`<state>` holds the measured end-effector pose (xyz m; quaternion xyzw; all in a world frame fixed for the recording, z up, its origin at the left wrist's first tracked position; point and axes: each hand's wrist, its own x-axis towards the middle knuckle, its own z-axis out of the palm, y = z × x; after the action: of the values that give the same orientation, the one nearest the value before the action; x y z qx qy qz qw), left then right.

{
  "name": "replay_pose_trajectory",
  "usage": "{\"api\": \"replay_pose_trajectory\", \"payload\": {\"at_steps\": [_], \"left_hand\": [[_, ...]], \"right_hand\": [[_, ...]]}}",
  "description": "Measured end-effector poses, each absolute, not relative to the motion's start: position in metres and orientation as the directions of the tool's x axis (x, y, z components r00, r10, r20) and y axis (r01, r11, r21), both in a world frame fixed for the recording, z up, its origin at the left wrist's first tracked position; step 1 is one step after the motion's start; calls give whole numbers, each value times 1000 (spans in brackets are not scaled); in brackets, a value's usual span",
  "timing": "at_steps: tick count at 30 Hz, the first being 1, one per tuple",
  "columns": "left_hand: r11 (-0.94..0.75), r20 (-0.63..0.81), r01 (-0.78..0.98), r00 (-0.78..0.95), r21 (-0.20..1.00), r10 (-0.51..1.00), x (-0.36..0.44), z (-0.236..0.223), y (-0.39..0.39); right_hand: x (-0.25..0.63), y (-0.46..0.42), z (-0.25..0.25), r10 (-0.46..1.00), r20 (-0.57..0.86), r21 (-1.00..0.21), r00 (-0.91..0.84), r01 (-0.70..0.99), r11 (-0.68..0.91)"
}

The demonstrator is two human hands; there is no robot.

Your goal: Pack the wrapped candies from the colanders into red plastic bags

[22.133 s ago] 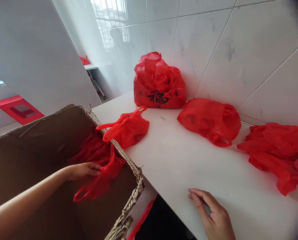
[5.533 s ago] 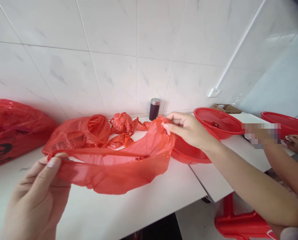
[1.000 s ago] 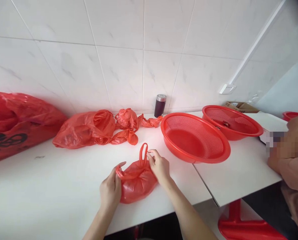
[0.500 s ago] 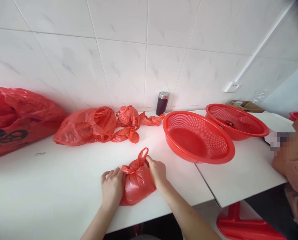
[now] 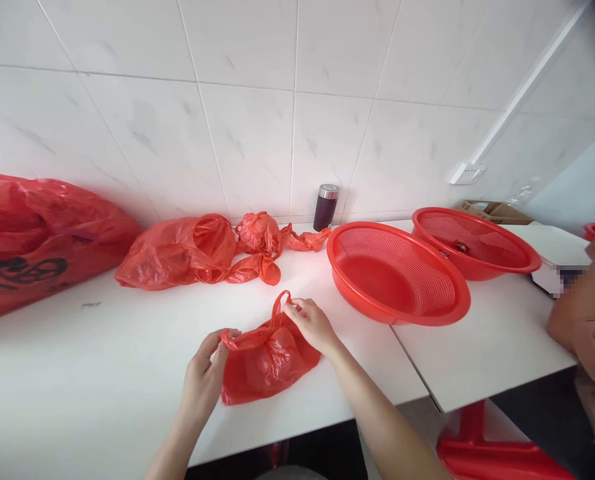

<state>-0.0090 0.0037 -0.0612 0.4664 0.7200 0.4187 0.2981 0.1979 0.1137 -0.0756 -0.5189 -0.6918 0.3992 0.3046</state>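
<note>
A small filled red plastic bag [image 5: 264, 360] lies on the white table [image 5: 102, 373] near its front edge. My left hand [image 5: 203, 380] pinches the bag's left handle at the left corner. My right hand [image 5: 313, 323] pinches the other handle loop, which stands up at the bag's top right. The two handles are drawn apart, and the bag's mouth lies stretched between them.
Behind lie a loose pile of red bags [image 5: 197, 250] and a big printed red bag [image 5: 37, 233] at left. A dark flask [image 5: 326, 207] stands by the tiled wall. Two red colander baskets [image 5: 397, 273] [image 5: 477, 240] sit at right. Another person's arm [image 5: 584, 300] is at the right edge.
Half a second ago my hands pressed the bag's handles together at its top. Now they have pulled apart, the left going left and back, and the bag has spread flatter.
</note>
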Motion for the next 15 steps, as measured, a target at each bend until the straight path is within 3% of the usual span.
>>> {"api": "replay_pose_trajectory", "payload": {"at_steps": [2,5,10,15], "left_hand": [[171,-61,295,-348,940,936,1,-50,-3],[77,-2,292,-250,953,968,12,-37,-17],[-17,54,395,-83,918,995,15,-36,-37],[-77,91,508,-3,858,996,16,-40,-42]], "right_hand": [[186,118,-72,965,21,-776,-261,605,180],[170,127,-68,966,48,-684,-254,696,217],[159,140,-64,961,38,-694,-272,685,222],[148,134,-66,880,38,-652,-473,656,381]]}}
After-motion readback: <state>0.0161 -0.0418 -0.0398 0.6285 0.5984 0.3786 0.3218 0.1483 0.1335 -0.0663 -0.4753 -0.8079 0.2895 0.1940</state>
